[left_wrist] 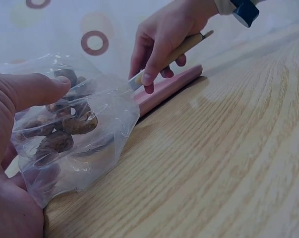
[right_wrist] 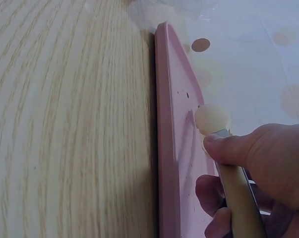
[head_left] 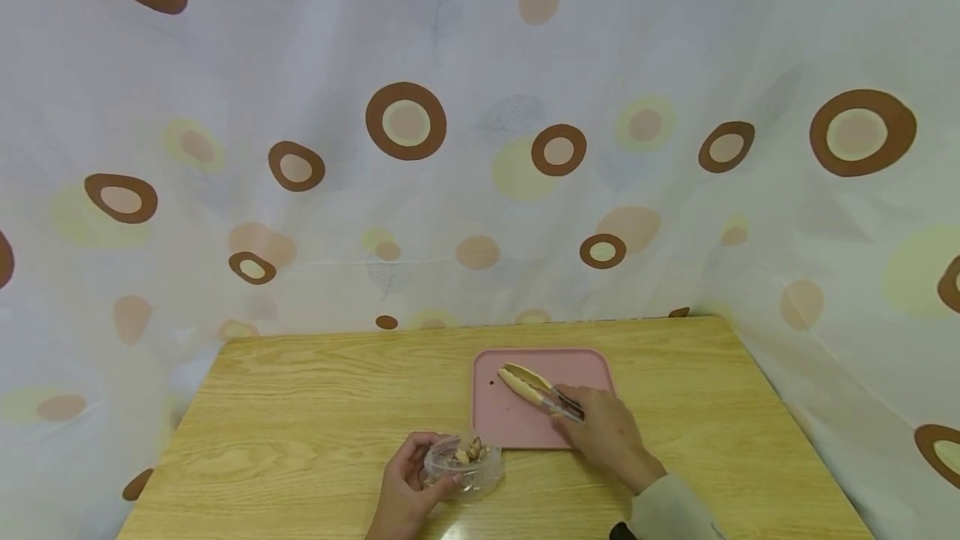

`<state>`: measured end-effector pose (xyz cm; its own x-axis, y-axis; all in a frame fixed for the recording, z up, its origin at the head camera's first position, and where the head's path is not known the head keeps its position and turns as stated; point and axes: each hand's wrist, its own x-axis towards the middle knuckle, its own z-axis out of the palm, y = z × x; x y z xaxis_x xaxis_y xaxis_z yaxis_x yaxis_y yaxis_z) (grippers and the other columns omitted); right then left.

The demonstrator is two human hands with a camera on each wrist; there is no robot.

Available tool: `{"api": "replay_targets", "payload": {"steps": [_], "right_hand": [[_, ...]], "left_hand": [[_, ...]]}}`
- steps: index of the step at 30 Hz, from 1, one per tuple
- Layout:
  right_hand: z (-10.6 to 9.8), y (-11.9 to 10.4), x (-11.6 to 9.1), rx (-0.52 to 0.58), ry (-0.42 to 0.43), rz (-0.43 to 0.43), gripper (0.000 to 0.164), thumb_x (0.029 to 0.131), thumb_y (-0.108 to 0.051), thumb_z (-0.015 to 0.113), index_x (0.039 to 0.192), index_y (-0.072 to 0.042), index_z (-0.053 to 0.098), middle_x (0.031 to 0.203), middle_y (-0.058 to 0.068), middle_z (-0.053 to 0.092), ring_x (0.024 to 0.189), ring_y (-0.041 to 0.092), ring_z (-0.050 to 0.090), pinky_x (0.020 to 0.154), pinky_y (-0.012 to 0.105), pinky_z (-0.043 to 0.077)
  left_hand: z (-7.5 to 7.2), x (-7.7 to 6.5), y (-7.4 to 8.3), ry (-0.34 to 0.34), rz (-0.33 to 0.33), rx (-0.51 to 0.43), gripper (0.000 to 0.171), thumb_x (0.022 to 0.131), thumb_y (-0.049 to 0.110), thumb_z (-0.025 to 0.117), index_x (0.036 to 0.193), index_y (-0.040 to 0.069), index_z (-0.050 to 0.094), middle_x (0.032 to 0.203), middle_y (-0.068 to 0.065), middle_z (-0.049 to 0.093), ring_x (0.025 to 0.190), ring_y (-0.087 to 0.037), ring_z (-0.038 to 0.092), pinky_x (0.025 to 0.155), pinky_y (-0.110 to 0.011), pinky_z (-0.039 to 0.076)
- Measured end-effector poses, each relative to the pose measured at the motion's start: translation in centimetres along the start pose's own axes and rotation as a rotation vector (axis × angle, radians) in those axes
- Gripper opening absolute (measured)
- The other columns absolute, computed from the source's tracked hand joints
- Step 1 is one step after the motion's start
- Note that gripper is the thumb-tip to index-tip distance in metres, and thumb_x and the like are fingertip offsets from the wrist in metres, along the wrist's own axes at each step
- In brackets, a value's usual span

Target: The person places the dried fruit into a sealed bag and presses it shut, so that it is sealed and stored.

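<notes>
Left grip curls thumb and fingers round a clear plastic bag, with brown, knobbly pieces inside it beside the thumb. To its right, the right grip pinches metal tongs, their pale tips pointing away from it above a pink tray flecked with dark specks. Around both grips spreads the wooden desk; beyond them hangs a spotted white cloth.

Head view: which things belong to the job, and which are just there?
Likely in the job: tongs in the right hand; clear bag of brown pieces in the left hand; pink tray.
Probably just there: table; patterned backdrop; dark specks.
</notes>
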<state>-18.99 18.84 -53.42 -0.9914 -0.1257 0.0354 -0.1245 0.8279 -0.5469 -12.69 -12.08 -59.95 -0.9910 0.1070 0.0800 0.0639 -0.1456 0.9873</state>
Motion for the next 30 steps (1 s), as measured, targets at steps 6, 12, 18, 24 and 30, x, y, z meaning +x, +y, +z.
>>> {"api": "replay_targets", "payload": {"steps": [6,12,18,24,30], "right_hand": [[-0.3,0.4,-0.2,0.000,0.020,0.002,0.050,0.092,-0.021,0.089,0.139,-0.013,0.076,0.128,0.011,0.081,0.093,0.016,0.072,0.075,0.040,0.059],[-0.9,0.3,-0.3,0.009,0.035,-0.034,0.049,0.091,-0.017,0.089,0.138,-0.011,0.076,0.122,0.010,0.082,0.083,0.012,0.065,0.068,0.035,0.054],[-1.5,-0.2,-0.7,-0.018,0.046,-0.071,0.050,0.091,-0.018,0.090,0.138,-0.011,0.076,0.120,0.009,0.083,0.085,0.010,0.066,0.070,0.032,0.052],[-2.2,-0.9,-1.6,-0.002,0.056,-0.122,0.050,0.091,-0.022,0.090,0.137,-0.009,0.077,0.123,0.010,0.083,0.098,0.017,0.075,0.076,0.035,0.059],[-3.0,-1.6,-2.5,0.049,0.047,-0.175,0.047,0.091,-0.023,0.090,0.135,-0.008,0.078,0.124,0.007,0.083,0.100,0.014,0.076,0.079,0.028,0.059]], "left_hand": [[-0.1,-0.1,0.0,-0.014,0.010,0.008,0.052,0.084,-0.008,0.084,0.129,-0.011,0.058,0.128,-0.002,0.075,0.118,-0.009,0.073,0.099,-0.022,0.062],[-0.1,0.0,-0.1,-0.022,0.018,0.010,0.051,0.085,-0.008,0.084,0.129,-0.011,0.058,0.128,0.000,0.076,0.117,-0.009,0.073,0.098,-0.023,0.062],[-0.2,0.1,-0.1,-0.017,0.023,0.016,0.051,0.085,-0.009,0.084,0.128,-0.011,0.058,0.128,0.000,0.076,0.117,-0.009,0.073,0.099,-0.022,0.062],[-0.2,0.0,0.0,-0.026,0.030,0.010,0.051,0.085,-0.008,0.084,0.129,-0.012,0.057,0.129,0.000,0.076,0.119,-0.010,0.073,0.100,-0.022,0.062],[-0.2,0.0,0.0,-0.021,0.025,0.010,0.051,0.085,-0.008,0.084,0.128,-0.013,0.057,0.128,0.002,0.076,0.118,-0.009,0.073,0.099,-0.022,0.062]]}}
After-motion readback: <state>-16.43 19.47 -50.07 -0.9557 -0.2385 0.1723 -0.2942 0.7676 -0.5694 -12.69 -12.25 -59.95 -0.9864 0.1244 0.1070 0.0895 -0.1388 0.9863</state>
